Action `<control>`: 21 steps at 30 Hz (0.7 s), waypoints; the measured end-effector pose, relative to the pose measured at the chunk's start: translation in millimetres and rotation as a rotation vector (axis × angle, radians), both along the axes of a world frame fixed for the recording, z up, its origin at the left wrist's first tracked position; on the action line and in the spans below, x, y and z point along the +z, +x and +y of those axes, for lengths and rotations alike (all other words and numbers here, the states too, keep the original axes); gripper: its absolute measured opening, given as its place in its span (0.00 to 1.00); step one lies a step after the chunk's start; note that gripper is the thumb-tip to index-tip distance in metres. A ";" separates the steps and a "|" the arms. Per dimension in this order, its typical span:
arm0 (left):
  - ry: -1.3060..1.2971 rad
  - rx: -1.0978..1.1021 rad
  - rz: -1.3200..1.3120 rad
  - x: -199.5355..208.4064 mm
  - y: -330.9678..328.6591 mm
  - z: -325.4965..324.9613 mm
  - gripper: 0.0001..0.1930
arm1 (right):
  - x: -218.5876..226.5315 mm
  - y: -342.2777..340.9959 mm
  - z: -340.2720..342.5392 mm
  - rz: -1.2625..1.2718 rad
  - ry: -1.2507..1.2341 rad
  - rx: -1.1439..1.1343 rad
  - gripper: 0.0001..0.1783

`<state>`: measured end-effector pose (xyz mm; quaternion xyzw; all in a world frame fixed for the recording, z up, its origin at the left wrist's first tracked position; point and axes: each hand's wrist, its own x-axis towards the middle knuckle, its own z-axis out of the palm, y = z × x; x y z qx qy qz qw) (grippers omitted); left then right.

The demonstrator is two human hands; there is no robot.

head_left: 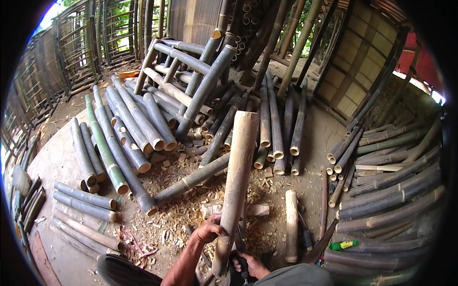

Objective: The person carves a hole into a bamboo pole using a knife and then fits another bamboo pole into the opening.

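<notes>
My left hand point(209, 230) is wrapped round the lower part of a thick, pale bamboo pole point(240, 157). The pole stands nearly upright before me, leaning slightly right at its top. Low beside its foot, my right hand point(256, 267) is closed on the dark handle point(244, 268) of a tool; the pole and my hand hide much of the tool, so its kind is unclear. A short wooden block point(258, 209) lies crosswise on the ground behind the pole. Right of it is a shorter pale bamboo piece point(291, 224).
Dark bamboo poles point(129, 114) lie in piles ahead and left, with more bamboo lengths point(391, 200) along the right. A bamboo frame point(191, 62) rests on the far pile. Shavings point(181, 209) cover the ground. A dark blade point(323, 244) and a green bottle point(343, 245) lie at right.
</notes>
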<state>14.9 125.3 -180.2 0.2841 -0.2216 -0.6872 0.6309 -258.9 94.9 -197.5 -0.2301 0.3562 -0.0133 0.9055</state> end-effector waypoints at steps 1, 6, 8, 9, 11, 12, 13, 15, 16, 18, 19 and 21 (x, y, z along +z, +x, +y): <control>-0.014 0.002 0.006 0.2 0.2 -0.9 0.36 | 1.1 0.0 0.3 0.005 0.007 -0.004 0.16; -0.048 -0.017 -0.014 13.3 1.9 -2.7 0.41 | -0.9 -3.3 -1.2 0.018 0.034 -0.014 0.16; -0.041 -0.031 -0.008 15.9 3.1 -2.7 0.43 | -0.2 -3.4 -1.7 0.031 0.038 -0.015 0.15; -0.044 -0.038 -0.004 11.9 3.4 -3.7 0.44 | -1.2 -4.4 -1.7 0.031 0.034 -0.013 0.15; -0.051 -0.012 0.017 0.2 5.6 -2.8 0.41 | -3.2 -3.4 -0.7 0.026 0.026 -0.002 0.14; -0.055 0.018 0.035 -8.8 5.6 -1.9 0.38 | -3.6 -2.5 -0.4 0.030 0.031 -0.002 0.14; -0.061 0.044 0.057 -13.6 5.5 -2.8 0.36 | -2.7 -2.5 -0.2 0.036 0.035 -0.005 0.14; -0.052 -0.014 0.043 -22.6 9.8 -3.4 0.41 | -7.0 -3.4 -0.3 0.025 0.065 -0.020 0.13; -0.048 -0.045 0.038 -23.3 10.5 -4.2 0.44 | -10.2 -4.8 -1.0 0.011 0.090 -0.034 0.12; -0.059 -0.055 0.013 -24.5 11.6 -5.6 0.44 | -14.6 -7.8 -2.1 0.009 0.095 -0.035 0.11; -0.060 -0.059 0.003 -19.1 11.1 -4.7 0.44 | -8.9 -7.0 -0.1 0.025 0.080 -0.022 0.11; -0.042 -0.032 -0.053 -7.8 10.7 -4.3 0.44 | -2.3 -2.6 -2.2 0.029 0.075 -0.012 0.10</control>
